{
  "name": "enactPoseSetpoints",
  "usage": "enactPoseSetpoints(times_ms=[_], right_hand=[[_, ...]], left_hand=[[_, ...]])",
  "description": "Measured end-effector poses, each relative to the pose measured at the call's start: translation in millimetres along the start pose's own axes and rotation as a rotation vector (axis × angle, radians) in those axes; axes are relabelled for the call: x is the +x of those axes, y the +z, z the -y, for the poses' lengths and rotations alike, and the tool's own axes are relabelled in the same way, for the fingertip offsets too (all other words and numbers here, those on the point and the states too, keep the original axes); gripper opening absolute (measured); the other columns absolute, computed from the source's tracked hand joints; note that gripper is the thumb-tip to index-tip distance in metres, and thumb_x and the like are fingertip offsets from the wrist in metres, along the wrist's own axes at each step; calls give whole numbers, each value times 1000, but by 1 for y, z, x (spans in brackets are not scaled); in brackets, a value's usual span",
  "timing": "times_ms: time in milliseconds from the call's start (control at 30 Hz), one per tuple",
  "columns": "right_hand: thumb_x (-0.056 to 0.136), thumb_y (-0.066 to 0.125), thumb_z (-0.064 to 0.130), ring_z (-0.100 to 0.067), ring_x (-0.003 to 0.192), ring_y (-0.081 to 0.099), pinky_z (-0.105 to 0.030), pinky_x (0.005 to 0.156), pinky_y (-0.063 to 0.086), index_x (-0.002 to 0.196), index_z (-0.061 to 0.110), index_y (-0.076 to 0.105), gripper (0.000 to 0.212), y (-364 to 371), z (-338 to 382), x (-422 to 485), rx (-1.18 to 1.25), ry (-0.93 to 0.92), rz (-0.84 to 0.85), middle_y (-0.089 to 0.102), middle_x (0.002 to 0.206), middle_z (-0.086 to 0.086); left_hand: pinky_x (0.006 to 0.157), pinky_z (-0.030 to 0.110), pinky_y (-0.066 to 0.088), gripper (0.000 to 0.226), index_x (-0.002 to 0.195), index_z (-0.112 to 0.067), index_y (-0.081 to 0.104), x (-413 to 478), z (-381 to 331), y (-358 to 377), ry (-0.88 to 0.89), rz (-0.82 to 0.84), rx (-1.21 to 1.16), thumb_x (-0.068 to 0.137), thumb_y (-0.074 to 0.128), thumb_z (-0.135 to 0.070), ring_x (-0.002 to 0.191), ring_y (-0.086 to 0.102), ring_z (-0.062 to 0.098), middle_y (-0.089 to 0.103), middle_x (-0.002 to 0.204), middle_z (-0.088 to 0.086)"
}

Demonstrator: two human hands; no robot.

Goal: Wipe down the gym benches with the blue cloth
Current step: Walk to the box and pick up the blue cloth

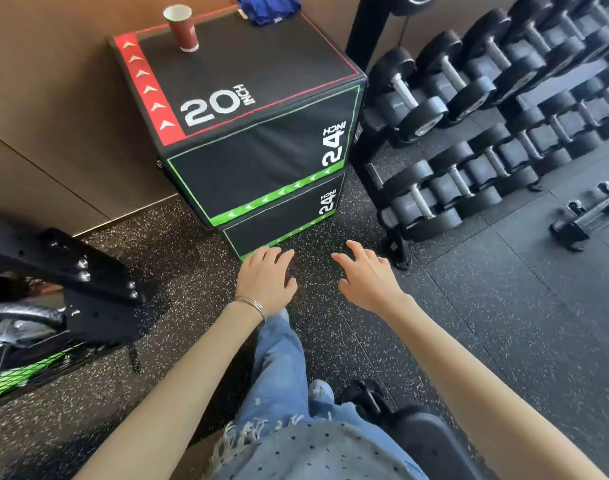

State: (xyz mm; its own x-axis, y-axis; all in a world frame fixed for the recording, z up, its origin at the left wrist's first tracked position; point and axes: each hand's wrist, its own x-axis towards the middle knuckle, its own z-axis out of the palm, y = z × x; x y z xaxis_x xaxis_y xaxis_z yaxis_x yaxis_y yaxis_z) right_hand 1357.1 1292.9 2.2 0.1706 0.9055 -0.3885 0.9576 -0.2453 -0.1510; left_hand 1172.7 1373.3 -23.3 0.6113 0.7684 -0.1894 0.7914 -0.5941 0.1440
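Note:
The blue cloth (266, 8) lies crumpled on the far corner of a black padded jump box (261, 74) marked "20 INCH". My left hand (266, 277) and my right hand (367, 277) hang in the air in front of me, low over the floor near the box's base. Both have relaxed, spread fingers and hold nothing. The cloth is well beyond both hands. A black padded edge (431, 441), possibly a bench, shows at the bottom right by my leg.
A red paper cup (181, 27) stands on the box top. A dumbbell rack (497, 133) fills the right side. Black metal gym equipment (60, 289) sits at the left. The floor is speckled black rubber (486, 323); a brown wall runs behind the box.

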Motion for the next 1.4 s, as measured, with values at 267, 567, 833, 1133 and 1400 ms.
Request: enactPoseSetpoints(times_ms=[267, 567, 833, 1133, 1400], right_hand=[[91, 51, 27, -31, 134, 32, -50, 105, 33, 144, 25, 31, 56, -59, 37, 130, -20, -26, -44, 19, 154, -9], [92, 52, 27, -32, 133, 32, -50, 103, 34, 144, 23, 31, 56, -88, 56, 219, -47, -30, -15, 21, 152, -9], [90, 52, 23, -31, 133, 31, -49, 103, 33, 143, 24, 33, 57, -116, 46, 296, -56, -52, -1, 21, 152, -9], [91, 53, 22, -34, 132, 31, -51, 104, 33, 143, 22, 32, 57, -165, 4, 416, -87, -128, -17, 20, 152, -10], [90, 55, 28, -33, 131, 33, -49, 101, 32, 144, 24, 30, 60, -222, -24, 527, -159, -234, -16, 21, 152, -9]], left_hand=[[106, 39, 33, 56, 140, -23, 39, 109, 78, -42, -3, -17, 12, 87, 48, -41, 132, 37, 24, 47, 139, 3], [106, 40, 33, 56, 140, -24, 38, 192, 128, -69, -9, -12, 18, 88, 47, -42, 133, 35, 25, 46, 139, 3], [108, 38, 29, 58, 142, -23, 34, 262, 144, -76, -31, 3, -6, 89, 46, -41, 134, 33, 24, 42, 143, 3], [107, 39, 31, 57, 141, -22, 37, 382, 147, -99, -102, 8, -31, 88, 48, -41, 133, 34, 24, 43, 142, 4], [107, 40, 31, 58, 142, -22, 37, 480, 152, -123, -199, 26, -49, 88, 48, -42, 134, 34, 26, 43, 143, 5]])
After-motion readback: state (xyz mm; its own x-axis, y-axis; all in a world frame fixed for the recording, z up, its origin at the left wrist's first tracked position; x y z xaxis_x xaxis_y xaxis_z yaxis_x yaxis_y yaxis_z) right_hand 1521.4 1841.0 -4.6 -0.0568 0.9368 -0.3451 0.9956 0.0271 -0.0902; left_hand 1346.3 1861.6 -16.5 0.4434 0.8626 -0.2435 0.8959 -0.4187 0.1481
